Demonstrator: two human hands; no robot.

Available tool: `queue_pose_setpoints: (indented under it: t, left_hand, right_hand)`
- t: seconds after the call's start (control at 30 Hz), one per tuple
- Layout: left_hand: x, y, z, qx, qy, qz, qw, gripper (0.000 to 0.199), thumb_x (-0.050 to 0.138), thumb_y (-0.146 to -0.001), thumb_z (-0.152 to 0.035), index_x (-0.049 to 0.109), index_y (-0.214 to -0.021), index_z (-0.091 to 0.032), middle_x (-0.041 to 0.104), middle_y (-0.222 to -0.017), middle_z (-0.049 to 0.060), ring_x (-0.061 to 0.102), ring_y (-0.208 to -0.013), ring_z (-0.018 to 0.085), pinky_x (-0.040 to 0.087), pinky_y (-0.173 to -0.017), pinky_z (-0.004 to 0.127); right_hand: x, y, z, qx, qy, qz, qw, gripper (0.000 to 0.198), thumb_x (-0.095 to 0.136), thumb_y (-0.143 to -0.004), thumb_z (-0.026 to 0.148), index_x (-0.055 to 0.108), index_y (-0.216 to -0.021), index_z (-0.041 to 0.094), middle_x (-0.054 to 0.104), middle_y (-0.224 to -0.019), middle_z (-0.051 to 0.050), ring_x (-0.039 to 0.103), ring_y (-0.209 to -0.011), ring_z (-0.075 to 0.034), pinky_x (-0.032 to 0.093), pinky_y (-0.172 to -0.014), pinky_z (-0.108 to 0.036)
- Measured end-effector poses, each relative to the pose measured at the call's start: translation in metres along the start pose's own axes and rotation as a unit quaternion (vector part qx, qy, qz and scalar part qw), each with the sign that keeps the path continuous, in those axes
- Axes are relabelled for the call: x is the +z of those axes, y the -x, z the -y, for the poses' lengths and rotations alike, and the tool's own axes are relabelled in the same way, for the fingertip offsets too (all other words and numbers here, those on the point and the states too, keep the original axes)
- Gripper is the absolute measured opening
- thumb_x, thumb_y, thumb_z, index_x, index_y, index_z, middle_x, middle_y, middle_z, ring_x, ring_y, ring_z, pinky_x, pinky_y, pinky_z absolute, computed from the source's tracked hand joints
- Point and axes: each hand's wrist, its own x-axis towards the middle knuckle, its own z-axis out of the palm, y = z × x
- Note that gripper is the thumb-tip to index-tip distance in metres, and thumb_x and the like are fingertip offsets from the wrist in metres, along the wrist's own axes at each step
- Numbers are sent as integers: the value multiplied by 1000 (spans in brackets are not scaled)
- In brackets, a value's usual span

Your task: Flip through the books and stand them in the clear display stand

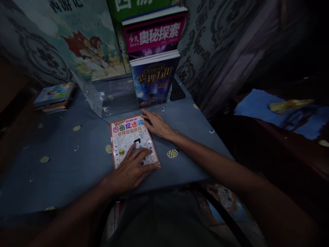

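A thin picture book (119, 142) with an orange-edged cover and colourful Chinese lettering lies face up on the dark blue tablecloth. Across its lower part rests my left hand (135, 163), fingers spread over the cover drawing. My right hand (156, 124) lies along the upper right edge of the same book, fingers stretched out and touching its corner. Neither hand grips anything. Just beyond the book, a dark blue book (155, 84) with gold lettering stands upright at the front of a clear acrylic stand (95, 97).
Behind the blue book stand a magenta book (156, 36) and a large illustrated book (87, 41). A small stack of books (55, 96) lies at the back left. A dark flat object (178, 91) is beside the stand. Blue cloth (257, 106) lies off to the right.
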Motion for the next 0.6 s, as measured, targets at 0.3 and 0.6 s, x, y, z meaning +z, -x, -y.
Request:
queue_pose_setpoints:
  t: [0.3, 0.6]
  left_hand:
    - [-5, 12, 48, -136, 22, -133, 982, 39, 44, -104, -29, 55, -141, -23, 57, -139, 15, 52, -131, 28, 46, -110, 51]
    - [1, 34, 100, -314, 141, -221, 913, 55, 47, -100, -38, 40, -150, -18, 54, -148, 17, 47, -140, 31, 36, -117, 57]
  right_hand:
    - [-3, 3, 5, -7, 44, 27, 999, 47, 54, -95, 25, 57, -141, 17, 64, -139, -15, 55, -129, -33, 44, -107, -54]
    - [11, 24, 34, -9, 103, 28, 994, 42, 45, -100, 25, 59, -139, 22, 54, -151, -14, 44, -142, -36, 40, -112, -61]
